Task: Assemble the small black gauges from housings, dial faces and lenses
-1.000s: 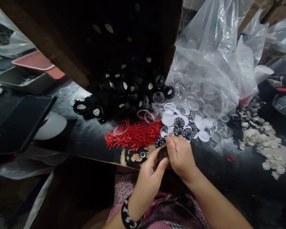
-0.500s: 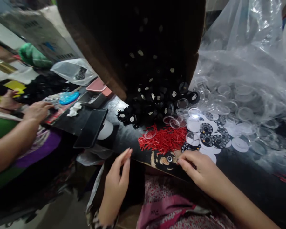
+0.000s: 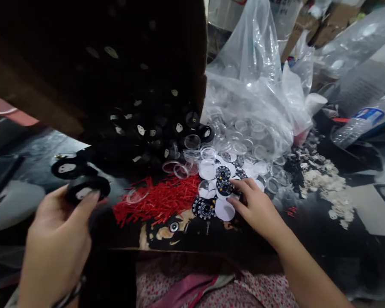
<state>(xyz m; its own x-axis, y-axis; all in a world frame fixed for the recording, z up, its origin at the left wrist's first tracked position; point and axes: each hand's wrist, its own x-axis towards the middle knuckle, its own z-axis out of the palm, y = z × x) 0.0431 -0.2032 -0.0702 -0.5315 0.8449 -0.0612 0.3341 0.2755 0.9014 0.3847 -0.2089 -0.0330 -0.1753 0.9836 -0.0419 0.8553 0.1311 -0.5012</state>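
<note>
My left hand is at the lower left, its fingers closed around a round black case with a white sticker. A second black case lies just beyond it on the table. My right hand reaches over a spread of round paper dials, black-printed and white, with its fingertips on them. A pile of thin red needles lies between the two hands. Clear round lenses are scattered behind the dials.
A tipped cardboard box spills many black cases onto the dark table. A clear plastic bag full of lenses sits behind. Pale small cut-outs lie at the right, near a plastic bottle.
My left hand has moved up to the table's left and taken a black case. My right hand has gone forward onto the dials. The view swung back right, away from a co-worker's arms.
</note>
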